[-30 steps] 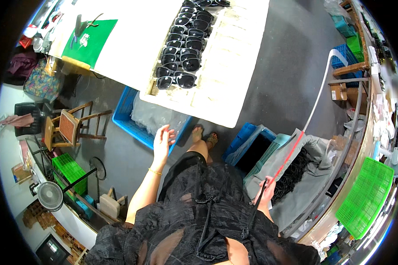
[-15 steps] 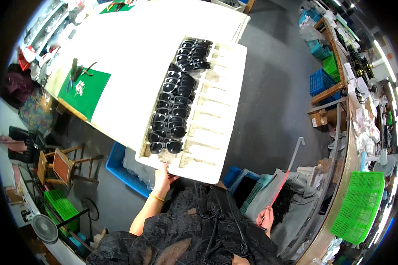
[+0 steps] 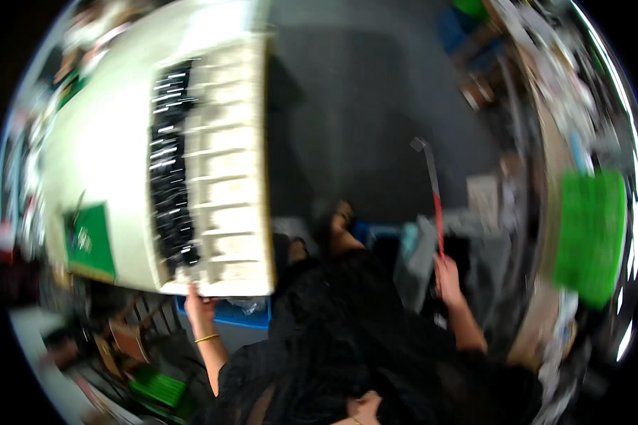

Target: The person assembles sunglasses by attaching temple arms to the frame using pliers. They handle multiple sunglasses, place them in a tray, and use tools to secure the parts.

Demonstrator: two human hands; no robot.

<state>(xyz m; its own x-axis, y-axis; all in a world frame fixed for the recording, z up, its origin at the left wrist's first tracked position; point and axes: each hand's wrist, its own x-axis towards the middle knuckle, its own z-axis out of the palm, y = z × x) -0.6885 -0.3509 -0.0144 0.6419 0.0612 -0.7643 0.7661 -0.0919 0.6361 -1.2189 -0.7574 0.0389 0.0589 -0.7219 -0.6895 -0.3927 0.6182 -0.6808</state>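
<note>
At the near end of the long, off-white compartmented tray (image 3: pixel 264 184), the left hand (image 3: pixel 202 313) grips the rim; the tray stretches forward from it, long axis pointing away, over the white table (image 3: pixel 103 159). The right hand (image 3: pixel 447 278), farther off, closes round the red end of a thin red-and-grey rod (image 3: pixel 434 195). Blurred black sunglasses (image 3: pixel 169 163) line the tray's left column; the blue plastic crate (image 3: pixel 241 319) below holds clear plastic (image 3: pixel 247 304).

Left fingers (image 3: pixel 204 304) forward, right fingers (image 3: pixel 444 269) curled.
</note>
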